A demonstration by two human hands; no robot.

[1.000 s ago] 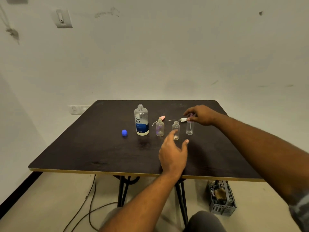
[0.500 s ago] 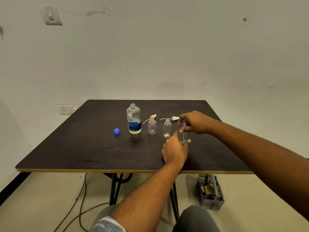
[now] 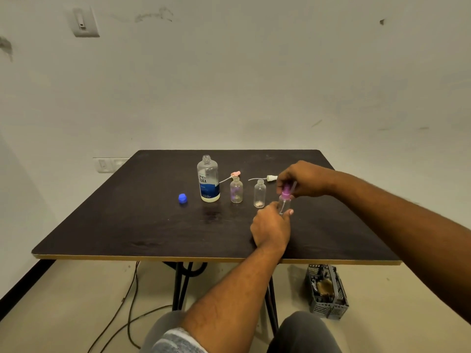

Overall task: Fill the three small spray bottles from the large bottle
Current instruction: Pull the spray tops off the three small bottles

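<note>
Your left hand (image 3: 271, 225) holds the third small spray bottle (image 3: 283, 204) low on its body, upright on the dark worktop (image 3: 127, 225), just beside another small bottle (image 3: 259, 193) that stands open. The grip of your right hand (image 3: 303, 179) pinches the purple spray head (image 3: 286, 191) on top. This bottle is clear, smooth plastic; I judge it very light and easy to tip, so hold it near the base. The large bottle (image 3: 208, 179) stands open, round and probably heavier; take it around the labelled middle.
</note>
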